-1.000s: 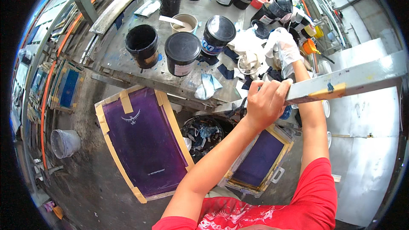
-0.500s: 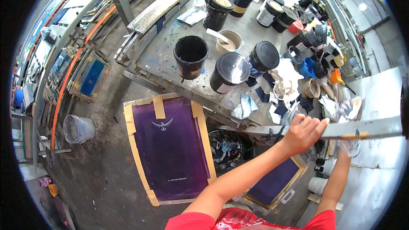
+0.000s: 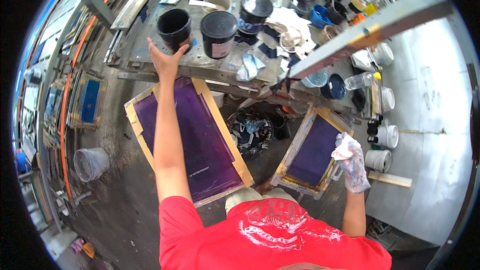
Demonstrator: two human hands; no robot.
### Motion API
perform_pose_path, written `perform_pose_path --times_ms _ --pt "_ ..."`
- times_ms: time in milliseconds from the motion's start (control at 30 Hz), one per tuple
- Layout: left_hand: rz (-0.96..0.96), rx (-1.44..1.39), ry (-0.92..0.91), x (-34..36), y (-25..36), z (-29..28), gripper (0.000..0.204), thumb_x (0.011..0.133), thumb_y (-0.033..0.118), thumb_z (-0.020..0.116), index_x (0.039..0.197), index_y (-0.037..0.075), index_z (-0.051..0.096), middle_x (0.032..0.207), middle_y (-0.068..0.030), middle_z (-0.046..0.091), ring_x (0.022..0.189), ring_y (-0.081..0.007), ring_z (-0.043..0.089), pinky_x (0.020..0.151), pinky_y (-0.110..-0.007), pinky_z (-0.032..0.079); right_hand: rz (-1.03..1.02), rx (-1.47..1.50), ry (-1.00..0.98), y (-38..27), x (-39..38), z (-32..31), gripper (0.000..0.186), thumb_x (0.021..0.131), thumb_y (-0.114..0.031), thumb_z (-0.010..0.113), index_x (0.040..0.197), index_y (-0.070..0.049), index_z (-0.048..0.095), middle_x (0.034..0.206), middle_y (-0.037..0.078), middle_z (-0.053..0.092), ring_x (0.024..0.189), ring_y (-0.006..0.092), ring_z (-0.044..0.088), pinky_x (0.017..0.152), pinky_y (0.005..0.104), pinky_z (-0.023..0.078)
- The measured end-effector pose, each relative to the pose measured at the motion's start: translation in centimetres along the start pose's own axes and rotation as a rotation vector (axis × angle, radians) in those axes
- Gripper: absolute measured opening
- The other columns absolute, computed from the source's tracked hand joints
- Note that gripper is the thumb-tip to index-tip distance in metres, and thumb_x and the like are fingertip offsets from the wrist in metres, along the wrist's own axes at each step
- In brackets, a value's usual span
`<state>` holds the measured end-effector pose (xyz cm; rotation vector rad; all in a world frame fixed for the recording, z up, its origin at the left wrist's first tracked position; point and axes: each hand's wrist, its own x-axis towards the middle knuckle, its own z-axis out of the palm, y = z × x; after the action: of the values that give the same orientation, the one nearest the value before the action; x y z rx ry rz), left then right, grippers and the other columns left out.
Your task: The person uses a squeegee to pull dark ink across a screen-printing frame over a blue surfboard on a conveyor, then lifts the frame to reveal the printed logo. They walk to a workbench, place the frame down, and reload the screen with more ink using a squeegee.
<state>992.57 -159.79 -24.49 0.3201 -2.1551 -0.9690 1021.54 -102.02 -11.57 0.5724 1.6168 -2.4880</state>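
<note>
My left hand [image 3: 167,61] reaches over the table's near edge with thumb and fingers spread around the near side of an open black tub [image 3: 175,40]. The thumb seems to touch the tub's lower wall, but the hand is not closed round it. My right hand [image 3: 357,170], in a clear, stained plastic glove, is closed on a crumpled white rag [image 3: 345,146]. It is beside the smaller taped screen frame [image 3: 312,152]. My left forearm crosses the larger purple screen frame [image 3: 210,135], which leans below the table and is partly hidden.
Lidded black tubs [image 3: 219,32], a cream-coloured cup [image 3: 220,4] with a white stick, and rags [image 3: 292,27] crowd the table. A metal beam [image 3: 370,35] slants across its right side. A waste bin [image 3: 250,132] stands between the frames; a grey bucket [image 3: 91,164] is at left.
My left hand has let go of the metal beam and moved left to the black tub. My right hand has come from behind the beam, down beside the smaller frame. The view has shifted.
</note>
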Motion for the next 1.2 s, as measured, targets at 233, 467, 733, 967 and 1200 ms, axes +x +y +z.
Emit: perform_pose_path --times_ms 233,467,733,967,1200 --pt "-0.099 -0.164 -0.101 1.7 -0.3 3.1 0.106 0.059 0.045 0.093 0.134 -0.009 0.039 0.132 -0.0247 0.052 0.121 -0.0344 0.053 0.103 -0.041 0.041 0.057 0.116 0.129 0.6 -0.4 4.3 0.025 0.093 -0.014 0.057 0.116 -0.006 0.055 0.091 0.007 0.060 0.061 0.0180 0.058 0.050 0.0324 0.051" --pt "-0.219 -0.309 0.033 0.9 -0.1 0.7 0.103 0.056 0.037 0.096 0.131 -0.009 0.042 0.124 -0.0219 0.057 0.114 -0.0294 0.058 0.098 -0.039 0.045 -0.504 -0.939 -0.416 8.1 6.6 21.6 0.038 0.090 -0.016 0.060 0.125 -0.001 0.055 0.117 0.017 0.061 0.109 0.0284 0.059 0.098 0.0392 0.046" --pt "-0.150 -0.600 -0.050 -6.1 2.3 -11.8 0.086 0.063 0.017 0.094 0.122 -0.001 0.034 0.124 -0.0164 0.049 0.110 -0.0242 0.057 0.094 -0.038 0.052 -0.666 -2.247 -0.047 18.1 30.3 25.7 0.026 0.088 -0.016 0.056 0.109 -0.005 0.065 0.091 0.014 0.070 0.081 0.0285 0.068 0.068 0.0412 0.055" --pt "-0.309 -0.464 -0.181 -16.1 4.3 -21.7 0.089 0.062 0.008 0.093 0.132 0.004 0.038 0.133 -0.0100 0.049 0.120 -0.0239 0.054 0.104 -0.038 0.046 -0.637 -1.848 -0.344 14.9 26.7 26.4 0.034 0.078 -0.037 0.074 0.086 -0.004 0.069 0.085 0.019 0.068 0.081 0.0367 0.066 0.071 0.0419 0.053" --pt "-0.278 -0.313 -0.350 -29.1 8.9 -22.1 0.101 0.055 0.008 0.090 0.142 0.005 0.039 0.140 -0.0170 0.047 0.131 -0.0322 0.046 0.112 -0.041 0.037 -1.495 -1.482 -0.715 7.9 6.4 25.3 0.026 0.082 -0.010 0.071 0.107 -0.007 0.063 0.106 0.015 0.063 0.096 0.0329 0.062 0.081 0.0438 0.050"
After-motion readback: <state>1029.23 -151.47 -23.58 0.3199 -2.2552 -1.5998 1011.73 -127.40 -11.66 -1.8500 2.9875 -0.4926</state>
